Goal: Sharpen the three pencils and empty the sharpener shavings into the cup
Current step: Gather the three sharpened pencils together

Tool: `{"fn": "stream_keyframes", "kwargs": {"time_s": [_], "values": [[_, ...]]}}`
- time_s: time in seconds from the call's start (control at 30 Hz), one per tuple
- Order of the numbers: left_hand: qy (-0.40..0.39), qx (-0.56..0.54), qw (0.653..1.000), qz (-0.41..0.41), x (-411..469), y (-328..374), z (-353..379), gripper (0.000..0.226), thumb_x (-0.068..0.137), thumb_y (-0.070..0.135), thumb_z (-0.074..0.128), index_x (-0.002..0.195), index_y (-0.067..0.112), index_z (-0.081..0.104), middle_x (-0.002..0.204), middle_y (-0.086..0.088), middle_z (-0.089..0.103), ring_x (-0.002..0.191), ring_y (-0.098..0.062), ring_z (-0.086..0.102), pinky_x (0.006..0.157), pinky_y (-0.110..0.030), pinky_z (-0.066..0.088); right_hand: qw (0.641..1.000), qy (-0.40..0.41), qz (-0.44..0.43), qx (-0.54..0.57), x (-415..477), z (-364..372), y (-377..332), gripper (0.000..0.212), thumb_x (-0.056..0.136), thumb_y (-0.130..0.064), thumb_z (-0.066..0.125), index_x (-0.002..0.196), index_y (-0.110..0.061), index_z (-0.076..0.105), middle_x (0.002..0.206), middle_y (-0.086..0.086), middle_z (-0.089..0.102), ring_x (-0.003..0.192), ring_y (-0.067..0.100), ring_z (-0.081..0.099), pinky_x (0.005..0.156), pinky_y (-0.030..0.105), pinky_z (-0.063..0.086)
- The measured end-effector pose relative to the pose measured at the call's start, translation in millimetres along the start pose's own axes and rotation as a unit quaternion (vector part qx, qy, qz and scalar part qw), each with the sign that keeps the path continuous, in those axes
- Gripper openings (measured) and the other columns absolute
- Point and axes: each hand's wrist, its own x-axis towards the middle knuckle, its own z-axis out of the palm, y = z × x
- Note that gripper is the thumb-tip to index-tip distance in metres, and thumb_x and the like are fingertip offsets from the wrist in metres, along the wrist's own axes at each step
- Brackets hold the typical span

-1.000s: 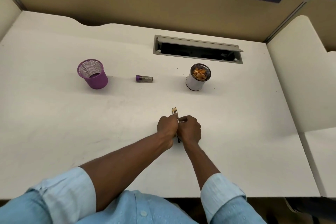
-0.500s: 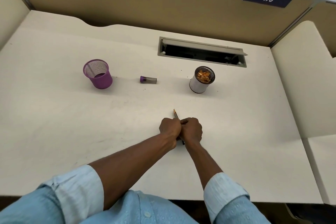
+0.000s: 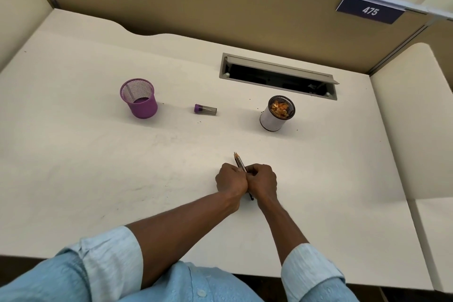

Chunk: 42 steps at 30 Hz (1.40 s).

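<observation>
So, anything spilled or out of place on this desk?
A few dark specks lie scattered on the desk around the white cup of shavings. The sharpener lies on its side. Otherwise nothing stands out.

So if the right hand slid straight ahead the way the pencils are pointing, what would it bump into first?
Probably nothing close. The right hand holds the pencils, tips aimed up and slightly left, between the sharpener and the shavings cup. The desk looks free there, up to the back wall.
</observation>
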Motion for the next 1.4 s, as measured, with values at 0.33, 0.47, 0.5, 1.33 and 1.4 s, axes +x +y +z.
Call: {"fn": "stream_keyframes", "kwargs": {"time_s": [0.33,0.47,0.5,1.33,1.4], "values": [[0.016,0.025,0.981,0.189,6,4,-49,0.012,0.088,0.029,0.085,0.094,0.025,0.076,0.074,0.006,0.08,0.074,-0.015,0.08,0.08,-0.046,0.067,0.984,-0.003,-0.139,0.108,-15,1,-14,0.012,0.096,-0.013,0.072,0.096,-0.023,0.08,0.085,-0.01,0.08,0.082,0.005,0.074,0.073,0.024,0.056],[0.069,0.087,0.953,0.283,3,29,-85,0.012,0.093,0.033,0.078,0.104,0.028,0.079,0.078,0.009,0.082,0.081,-0.012,0.08,0.08,-0.041,0.063,0.972,-0.012,-0.197,0.127,-16,7,-49,0.013,0.093,-0.012,0.076,0.095,-0.025,0.08,0.087,-0.011,0.08,0.086,0.006,0.074,0.08,0.028,0.058],[0.08,0.091,0.947,0.296,3,36,-95,0.01,0.094,0.032,0.077,0.103,0.029,0.079,0.079,0.009,0.083,0.082,-0.013,0.08,0.078,-0.041,0.062,0.968,-0.015,-0.216,0.129,-15,8,-60,0.014,0.091,-0.01,0.077,0.095,-0.024,0.081,0.088,-0.01,0.08,0.087,0.008,0.075,0.081,0.029,0.059],[0.288,0.098,0.907,0.292,91,179,-304,0.013,0.079,0.027,0.089,0.091,0.024,0.084,0.089,0.001,0.085,0.086,-0.023,0.078,0.072,-0.034,0.058,0.88,-0.033,-0.47,-0.062,48,130,-331,0.018,0.078,-0.031,0.088,0.094,-0.023,0.081,0.088,-0.001,0.078,0.079,0.021,0.066,0.067,0.037,0.052],[0.286,0.106,0.916,0.261,102,176,-301,0.013,0.08,0.026,0.089,0.091,0.024,0.084,0.091,0.001,0.084,0.088,-0.023,0.077,0.07,-0.03,0.051,0.886,-0.022,-0.451,-0.104,52,139,-329,0.019,0.082,-0.036,0.085,0.099,-0.029,0.08,0.095,0.0,0.077,0.085,0.022,0.063,0.067,0.034,0.046]]}}
